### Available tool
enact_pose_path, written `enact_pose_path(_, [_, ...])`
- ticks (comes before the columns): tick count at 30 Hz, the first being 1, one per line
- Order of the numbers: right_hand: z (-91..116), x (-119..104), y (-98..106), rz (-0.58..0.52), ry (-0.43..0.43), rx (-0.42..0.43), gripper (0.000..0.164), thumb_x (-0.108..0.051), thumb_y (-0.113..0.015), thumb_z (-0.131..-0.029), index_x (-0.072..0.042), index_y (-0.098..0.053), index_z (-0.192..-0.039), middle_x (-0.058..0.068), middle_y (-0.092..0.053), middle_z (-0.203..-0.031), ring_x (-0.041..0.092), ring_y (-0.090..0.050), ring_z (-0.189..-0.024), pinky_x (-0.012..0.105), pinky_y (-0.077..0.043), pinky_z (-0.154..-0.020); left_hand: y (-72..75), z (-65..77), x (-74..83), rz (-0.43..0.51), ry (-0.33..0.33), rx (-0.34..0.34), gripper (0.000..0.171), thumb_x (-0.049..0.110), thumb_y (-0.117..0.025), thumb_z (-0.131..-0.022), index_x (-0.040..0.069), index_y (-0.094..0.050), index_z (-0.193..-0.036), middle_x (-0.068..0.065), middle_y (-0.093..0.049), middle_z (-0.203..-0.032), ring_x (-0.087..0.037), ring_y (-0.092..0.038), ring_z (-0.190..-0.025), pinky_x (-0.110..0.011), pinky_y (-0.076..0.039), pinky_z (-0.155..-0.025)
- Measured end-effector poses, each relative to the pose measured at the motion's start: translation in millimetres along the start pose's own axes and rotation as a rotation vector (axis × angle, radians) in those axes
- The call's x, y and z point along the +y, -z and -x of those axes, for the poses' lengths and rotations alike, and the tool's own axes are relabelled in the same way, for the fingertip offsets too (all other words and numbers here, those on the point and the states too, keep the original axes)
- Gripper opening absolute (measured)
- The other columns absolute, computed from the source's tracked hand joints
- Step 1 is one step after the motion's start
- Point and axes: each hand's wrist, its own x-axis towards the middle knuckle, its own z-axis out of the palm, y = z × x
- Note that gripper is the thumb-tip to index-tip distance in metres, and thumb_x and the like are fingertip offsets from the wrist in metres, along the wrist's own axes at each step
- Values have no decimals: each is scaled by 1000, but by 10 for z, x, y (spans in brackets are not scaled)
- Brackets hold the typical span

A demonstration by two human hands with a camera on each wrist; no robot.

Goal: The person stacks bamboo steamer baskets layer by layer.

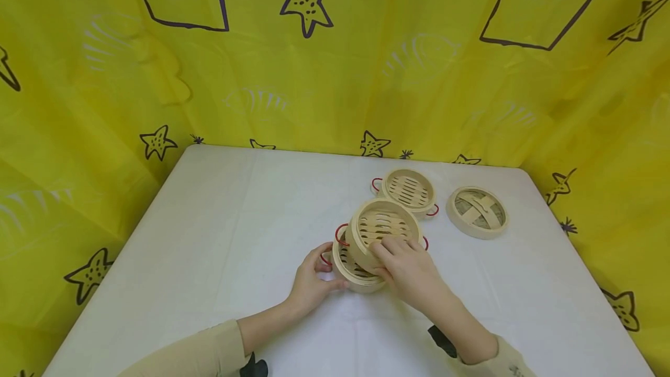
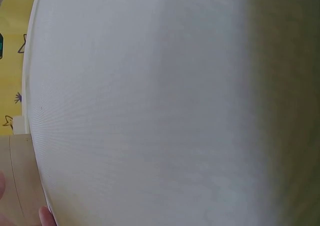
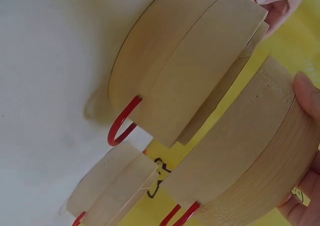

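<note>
1. Right hand (image 1: 410,272) grips the near wall of a round, pale bamboo steamer basket with a slatted base and red loop handles (image 1: 384,223), its fingers hooked over the rim.
2. That held basket is tilted above a second round, pale bamboo steamer basket with a red loop handle (image 1: 361,285), set off toward the far right so that part of the lower one's slatted base shows. In the right wrist view a strip of yellow shows between the two walls.
3. Left hand (image 1: 313,281) holds this lower basket at its left side, the thumb along the near wall and the fingers bent beside the red handle. The left wrist view catches only fingertips against a curved wooden wall.
4. Both baskets are over a white-covered table (image 1: 251,220), the lower one standing on it.
5. Just behind the held basket stands a third round, pale bamboo steamer basket with slats and red loop handles (image 1: 409,191), upright.
6. Right of that one, and apart from it, lies a round bamboo lid with a woven top and crossed pale strips (image 1: 477,212).
7. Yellow cloth with dark starfish drawings (image 1: 335,74) hangs behind the table; beige sleeves (image 1: 193,354) cover both forearms.
</note>
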Motion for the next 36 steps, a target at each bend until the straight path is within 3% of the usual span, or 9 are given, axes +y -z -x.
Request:
enact_pose_path(12, [-63,-113,-22,-42,11,-10,37,-26,-76,-69,-15,-54,-96,-2,-50,-85,18,-53,-85,32,-40,-67,-15,-15,-72,-9,16,-5,77,11,-82,-62,4,-44,-128,-13,-49,-122,-26,-57,-89,-30,-49,-70])
enact_pose_path(17, [-75,-138,-36,-48,22,12,37,-26,-76,-67,-15,-54,-94,-2,-50,-82,18,-53,-82,32,-39,-65,9,23,88,13,20,2,74,3,-81,-62,-1,-44,-127,-18,-50,-118,-34,-57,-89,-40,-49,-71])
enact_pose_path(23, [-74,-160,-67,-54,22,17,36,-26,-77,-66,-15,-54,-92,-3,-49,-80,18,-54,-80,32,-40,-64,56,79,302,30,28,3,72,0,-79,-62,-5,-45,-125,-20,-51,-111,-39,-56,-90,-43,-50,-70])
enact_pose_path(27, [-77,-176,-81,-57,20,10,36,-26,-77,-66,-15,-53,-91,-3,-49,-80,19,-55,-80,32,-41,-65,28,49,190,37,13,13,73,1,-81,-61,-2,-46,-125,-18,-52,-109,-38,-56,-89,-44,-50,-69])
enact_pose_path(32, [-87,-201,-73,-51,24,-2,36,-27,-76,-67,-15,-54,-93,-3,-49,-80,19,-56,-81,32,-42,-65,-19,-9,-40,20,7,20,75,9,-83,-60,8,-48,-126,-11,-53,-108,-28,-58,-88,-34,-50,-70])
enact_pose_path(36, [-88,-218,-72,-43,25,-12,38,-28,-77,-67,-14,-54,-95,-3,-50,-81,19,-56,-82,32,-42,-66,-27,-17,-96,19,-7,19,74,14,-84,-59,11,-49,-125,-9,-53,-108,-25,-58,-86,-29,-50,-69])
